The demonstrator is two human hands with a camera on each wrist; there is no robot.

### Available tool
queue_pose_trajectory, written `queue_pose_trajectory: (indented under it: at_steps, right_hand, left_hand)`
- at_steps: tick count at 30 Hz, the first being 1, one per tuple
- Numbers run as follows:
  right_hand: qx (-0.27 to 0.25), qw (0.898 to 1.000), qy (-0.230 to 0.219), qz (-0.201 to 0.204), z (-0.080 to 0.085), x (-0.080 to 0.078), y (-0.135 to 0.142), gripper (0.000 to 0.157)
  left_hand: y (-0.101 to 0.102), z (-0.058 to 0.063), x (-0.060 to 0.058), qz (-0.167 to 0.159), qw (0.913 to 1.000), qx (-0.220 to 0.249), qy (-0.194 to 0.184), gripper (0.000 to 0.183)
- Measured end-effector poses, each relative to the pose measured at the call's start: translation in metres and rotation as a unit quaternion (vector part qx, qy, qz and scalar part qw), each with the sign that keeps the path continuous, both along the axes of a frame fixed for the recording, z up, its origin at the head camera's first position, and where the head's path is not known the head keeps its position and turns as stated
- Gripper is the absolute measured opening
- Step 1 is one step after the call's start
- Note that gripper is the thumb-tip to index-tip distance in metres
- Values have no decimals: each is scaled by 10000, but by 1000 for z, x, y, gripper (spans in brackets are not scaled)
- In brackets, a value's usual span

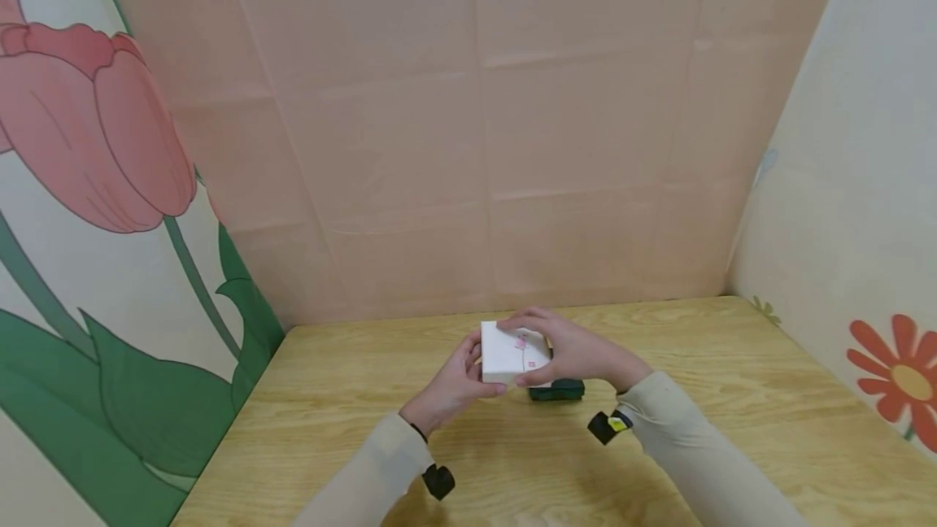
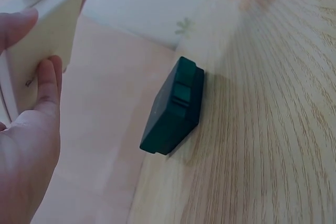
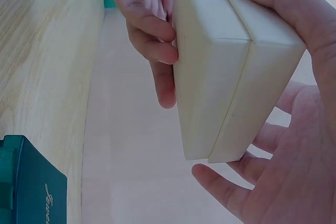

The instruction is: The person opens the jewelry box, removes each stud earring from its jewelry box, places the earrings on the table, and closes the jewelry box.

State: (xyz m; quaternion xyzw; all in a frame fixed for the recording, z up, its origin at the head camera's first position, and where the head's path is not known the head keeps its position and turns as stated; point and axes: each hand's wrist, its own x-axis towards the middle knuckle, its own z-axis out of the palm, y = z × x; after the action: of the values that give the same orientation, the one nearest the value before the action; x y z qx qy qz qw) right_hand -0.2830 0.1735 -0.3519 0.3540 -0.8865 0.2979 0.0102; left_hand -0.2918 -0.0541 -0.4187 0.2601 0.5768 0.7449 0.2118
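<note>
Both hands hold a small white lidded box (image 1: 501,352) above the table in the head view, its top printed with a pink flower. My left hand (image 1: 457,381) grips it from the left and below, fingers against its underside and thumb along the near edge. From the right, my right hand (image 1: 589,352) holds the upper part between thumb and fingers. A seam runs around the sides of the white box (image 3: 210,93) in the right wrist view, and the two halves sit slightly offset. A dark green box (image 2: 170,108) rests on the table, partly hidden behind the right hand in the head view.
The wood-grain table (image 1: 351,397) runs back to a pink cloth backdrop (image 1: 476,145). Flower-printed panels stand on the left and right sides. Gold lettering and a ribbon-like band show on the green box (image 3: 42,187) in the right wrist view.
</note>
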Motion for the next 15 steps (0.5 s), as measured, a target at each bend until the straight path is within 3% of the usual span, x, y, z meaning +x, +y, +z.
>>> queue_pose_trajectory:
  at_steps: [15]
  right_hand:
    - [-73,10000,15,1,0,0,1,72]
  left_hand:
    - [2,-4,-3,68,9998,-171,-60,85]
